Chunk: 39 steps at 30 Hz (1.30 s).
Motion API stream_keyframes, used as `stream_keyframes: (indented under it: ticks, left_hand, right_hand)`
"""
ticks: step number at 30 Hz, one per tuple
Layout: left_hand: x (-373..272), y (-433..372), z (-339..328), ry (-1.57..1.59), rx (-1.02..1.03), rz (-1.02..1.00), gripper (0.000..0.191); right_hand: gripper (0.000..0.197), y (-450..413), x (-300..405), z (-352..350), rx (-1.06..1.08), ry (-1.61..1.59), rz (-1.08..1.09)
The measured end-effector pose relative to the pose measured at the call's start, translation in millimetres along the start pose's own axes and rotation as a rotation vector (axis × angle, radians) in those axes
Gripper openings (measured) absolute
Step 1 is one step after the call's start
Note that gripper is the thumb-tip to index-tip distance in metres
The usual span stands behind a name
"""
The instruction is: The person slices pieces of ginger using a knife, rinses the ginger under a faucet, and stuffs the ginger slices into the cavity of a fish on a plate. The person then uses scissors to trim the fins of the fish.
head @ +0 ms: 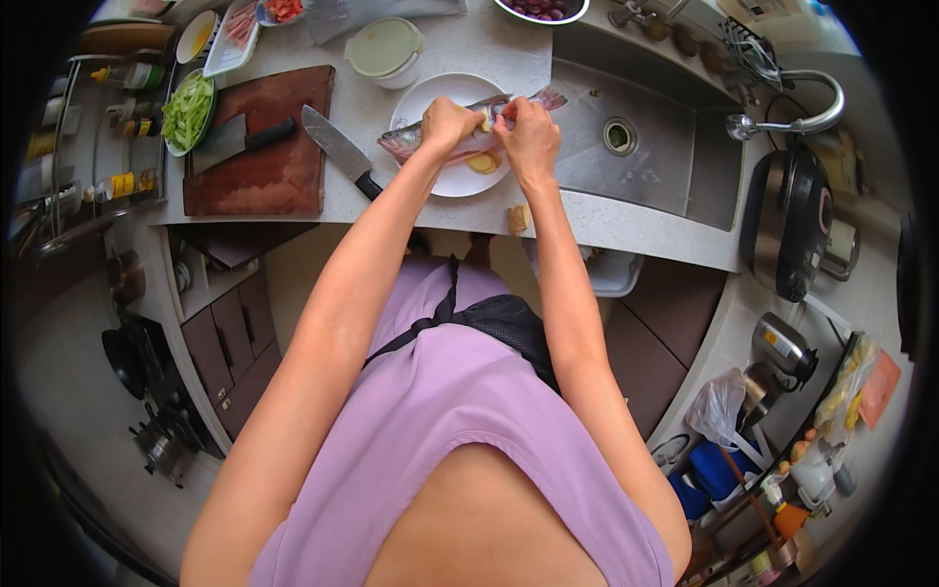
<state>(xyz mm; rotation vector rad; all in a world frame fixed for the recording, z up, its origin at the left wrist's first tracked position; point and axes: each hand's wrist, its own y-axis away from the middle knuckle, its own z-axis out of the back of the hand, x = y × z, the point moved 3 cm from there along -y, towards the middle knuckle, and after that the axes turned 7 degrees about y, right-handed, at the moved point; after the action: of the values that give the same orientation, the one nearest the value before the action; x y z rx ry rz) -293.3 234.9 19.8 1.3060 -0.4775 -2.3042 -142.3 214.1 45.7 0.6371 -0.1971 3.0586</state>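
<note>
A whole fish (pixel 404 139) lies across a white plate (pixel 442 186), its head to the left and its tail over the sink's edge. My left hand (pixel 448 126) grips the middle of the body from above. At its fingertips shows a pale yellow ginger slice (pixel 486 119). Closer to the tail, my right hand (pixel 531 139) has its fingers pinched against the fish; whether they hold anything else is hidden. More ginger slices (pixel 484 162) rest on the plate below the belly. A chunk of ginger (pixel 518 219) sits at the counter's front edge, beside my right forearm.
Left of the plate, a kitchen knife (pixel 336 142) leans on a wooden cutting board (pixel 282 165) bearing a cleaver (pixel 222 144). Sliced green vegetables (pixel 188 111) stand further left. Behind is a lidded tub (pixel 385 50). A steel sink (pixel 653 172) adjoins on the right.
</note>
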Motion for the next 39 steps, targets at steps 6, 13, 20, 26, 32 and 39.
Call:
stream_keyframes:
  ticks: [6,13,20,26,32,39]
  left_hand:
    - [-6.1,2.6,-12.1,-0.054,-0.05,0.019,0.035]
    - [-39.7,26.9,-0.9,-0.252,0.007,-0.294,0.034]
    - [-53.3,39.0,13.6,-0.385,0.007,-0.755,0.024]
    - [-50.6,40.7,8.8,-0.346,0.02,-0.57,0.024]
    - [-45.7,41.5,6.0,-0.368,0.004,-0.571,0.026]
    - [-44.5,42.3,0.8,-0.304,-0.032,-0.577,0.028]
  right_hand:
    - [0.02,-4.6,-10.5,-1.1,0.055,-0.151,-0.044]
    - [0.022,-7.2,-26.3,-2.6,0.031,-0.372,0.045]
    - [0.057,-10.6,-87.9,-30.7,-0.131,-0.83,-0.716]
    - [0.044,-17.8,-67.8,-31.8,0.345,-0.993,-0.798]
    - [0.034,-17.3,-61.4,-29.2,0.335,-0.985,-0.751]
    - [0.038,-17.6,-65.4,-30.7,0.379,-0.969,-0.69]
